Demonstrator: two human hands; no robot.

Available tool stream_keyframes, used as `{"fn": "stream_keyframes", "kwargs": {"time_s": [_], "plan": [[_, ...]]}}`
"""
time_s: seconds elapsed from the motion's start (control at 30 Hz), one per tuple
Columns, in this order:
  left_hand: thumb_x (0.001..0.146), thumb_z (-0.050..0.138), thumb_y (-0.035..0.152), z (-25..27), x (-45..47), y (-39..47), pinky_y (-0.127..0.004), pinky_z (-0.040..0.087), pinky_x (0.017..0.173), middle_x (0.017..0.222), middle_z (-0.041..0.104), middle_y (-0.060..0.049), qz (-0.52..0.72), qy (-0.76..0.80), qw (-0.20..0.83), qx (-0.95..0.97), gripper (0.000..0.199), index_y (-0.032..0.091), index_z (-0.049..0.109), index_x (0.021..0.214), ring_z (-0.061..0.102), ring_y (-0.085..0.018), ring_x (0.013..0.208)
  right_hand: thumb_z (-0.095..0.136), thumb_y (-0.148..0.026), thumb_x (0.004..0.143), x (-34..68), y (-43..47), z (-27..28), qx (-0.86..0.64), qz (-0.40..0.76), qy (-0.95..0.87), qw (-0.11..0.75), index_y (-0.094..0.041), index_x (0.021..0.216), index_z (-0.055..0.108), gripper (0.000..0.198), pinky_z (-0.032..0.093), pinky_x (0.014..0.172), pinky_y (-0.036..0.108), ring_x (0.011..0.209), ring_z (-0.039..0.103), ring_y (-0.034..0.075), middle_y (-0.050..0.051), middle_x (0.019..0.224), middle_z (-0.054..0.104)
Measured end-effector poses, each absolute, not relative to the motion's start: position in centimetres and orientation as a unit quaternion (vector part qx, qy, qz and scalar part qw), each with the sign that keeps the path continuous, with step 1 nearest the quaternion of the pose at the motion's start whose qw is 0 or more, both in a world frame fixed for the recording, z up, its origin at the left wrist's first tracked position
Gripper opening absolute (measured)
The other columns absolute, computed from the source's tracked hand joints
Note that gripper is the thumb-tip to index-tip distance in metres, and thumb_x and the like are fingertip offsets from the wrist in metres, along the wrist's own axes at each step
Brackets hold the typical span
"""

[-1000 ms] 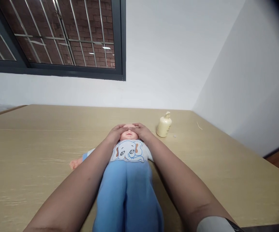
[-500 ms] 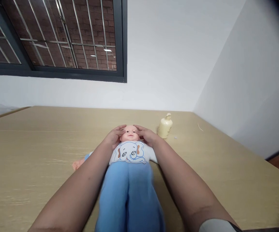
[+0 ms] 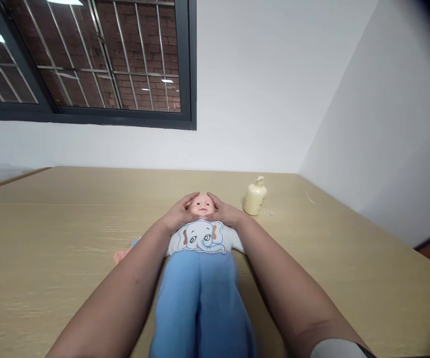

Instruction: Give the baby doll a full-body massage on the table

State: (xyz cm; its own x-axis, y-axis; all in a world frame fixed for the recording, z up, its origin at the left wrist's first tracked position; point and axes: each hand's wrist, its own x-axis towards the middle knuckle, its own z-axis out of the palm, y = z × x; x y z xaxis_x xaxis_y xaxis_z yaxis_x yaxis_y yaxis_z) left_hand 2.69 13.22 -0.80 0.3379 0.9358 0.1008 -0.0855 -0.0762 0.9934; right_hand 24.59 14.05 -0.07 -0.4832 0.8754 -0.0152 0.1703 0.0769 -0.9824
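Observation:
A baby doll [image 3: 200, 271] lies on its back on the table, its head away from me. It wears a white top with an elephant picture and blue trousers. Around the left side of its head curls my left hand [image 3: 179, 214], thumb near the chin and fingers up by the forehead. My right hand [image 3: 225, 214] cups the other side of the head in the same way. Between the two hands the doll's face shows. One small doll hand [image 3: 121, 255] sticks out past my left forearm, which hides most of that arm.
On the wooden table [image 3: 69, 223], a cream pump bottle [image 3: 255, 199] stands to the right of my right hand. Beside it lies a tiny whitish piece [image 3: 271, 214], and farther right a thin pale strand [image 3: 310, 198]. A white wall and a barred window [image 3: 125, 117] rise behind.
My thumbs have moved from beside the face down to the doll's chin, and my fingers have shifted inward at the top of its head. The view has tilted slightly.

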Motion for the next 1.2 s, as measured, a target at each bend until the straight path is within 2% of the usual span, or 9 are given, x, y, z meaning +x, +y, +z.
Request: {"fn": "stream_keyframes", "kwargs": {"time_s": [0.17,0.37,0.53,0.7,0.83,0.93,1.03,1.13,1.2], "plan": [[0.06,0.089,0.036,-0.2,2.6,13.4,-0.043,0.055,0.091,0.127,0.065,-0.016,0.46,0.445,0.435,0.634,0.078,0.018,0.061,0.131,0.063,-0.035,0.115,0.086,-0.049,0.064,23.8,14.4,-0.1,-0.44,0.404,-0.712,0.369,-0.027,0.145,0.047,0.093,0.05,0.103,0.043,0.125,0.058,0.032,0.011,0.143,0.054],[0.059,0.089,0.037,0.1,2.9,13.2,-0.045,0.051,0.097,0.122,0.069,-0.015,0.487,0.459,0.411,0.62,0.071,0.017,0.068,0.124,0.064,-0.035,0.113,0.084,-0.053,0.064,23.2,15.0,-0.7,-0.471,0.328,-0.713,0.402,-0.027,0.142,0.051,0.089,0.052,0.1,0.043,0.118,0.063,0.03,0.009,0.138,0.06],[0.054,0.093,0.035,-0.4,2.6,13.5,-0.048,0.045,0.105,0.122,0.069,-0.015,0.507,0.444,0.431,0.6,0.07,0.017,0.072,0.117,0.06,-0.037,0.12,0.084,-0.047,0.067,23.4,15.1,-1.1,-0.426,0.364,-0.712,0.424,-0.028,0.139,0.055,0.08,0.051,0.101,0.041,0.119,0.063,0.028,0.007,0.138,0.06],[0.051,0.095,0.034,-0.9,2.0,13.9,-0.05,0.051,0.094,0.119,0.07,-0.019,0.511,0.4,0.521,0.555,0.082,0.013,0.067,0.125,0.066,-0.037,0.109,0.086,-0.039,0.067,24.6,15.7,-1.8,-0.375,0.486,-0.66,0.433,-0.026,0.14,0.053,0.081,0.048,0.105,0.044,0.124,0.06,0.027,0.008,0.14,0.059],[0.05,0.095,0.026,-1.2,1.4,14.3,-0.046,0.055,0.089,0.119,0.069,-0.019,0.52,0.376,0.58,0.501,0.074,0.013,0.069,0.118,0.069,-0.033,0.101,0.085,-0.038,0.069,25.4,16.4,-2.5,-0.336,0.552,-0.628,0.434,-0.026,0.137,0.057,0.074,0.045,0.108,0.044,0.126,0.058,0.026,0.007,0.14,0.059],[0.053,0.093,0.021,-1.5,0.9,14.6,-0.042,0.057,0.085,0.117,0.069,-0.017,0.528,0.377,0.602,0.467,0.064,0.015,0.069,0.112,0.071,-0.029,0.095,0.084,-0.043,0.07,25.4,16.6,-2.8,-0.326,0.565,-0.616,0.442,-0.025,0.133,0.061,0.07,0.043,0.109,0.045,0.126,0.057,0.026,0.007,0.139,0.06],[0.059,0.091,0.024,-1.6,0.9,14.6,-0.042,0.057,0.084,0.117,0.069,-0.016,0.531,0.377,0.607,0.455,0.06,0.016,0.067,0.114,0.071,-0.027,0.092,0.082,-0.048,0.073,25.4,16.5,-2.7,-0.328,0.567,-0.615,0.44,-0.025,0.134,0.06,0.069,0.043,0.109,0.046,0.127,0.056,0.027,0.007,0.14,0.059],[0.061,0.09,0.03,-1.3,1.7,14.2,-0.044,0.055,0.088,0.122,0.066,-0.017,0.524,0.37,0.607,0.469,0.065,0.016,0.065,0.12,0.069,-0.03,0.1,0.075,-0.051,0.079,25.1,16.2,-2.4,-0.329,0.562,-0.623,0.433,-0.026,0.137,0.057,0.065,0.043,0.109,0.045,0.128,0.056,0.026,0.007,0.142,0.057],[0.058,0.092,0.028,-0.9,2.2,13.8,-0.045,0.053,0.093,0.129,0.063,-0.016,0.518,0.374,0.598,0.483,0.074,0.018,0.062,0.125,0.066,-0.033,0.108,0.076,-0.05,0.079,24.7,16.1,-2.4,-0.344,0.547,-0.63,0.431,-0.027,0.14,0.052,0.07,0.044,0.108,0.044,0.128,0.055,0.026,0.008,0.144,0.055]]}}
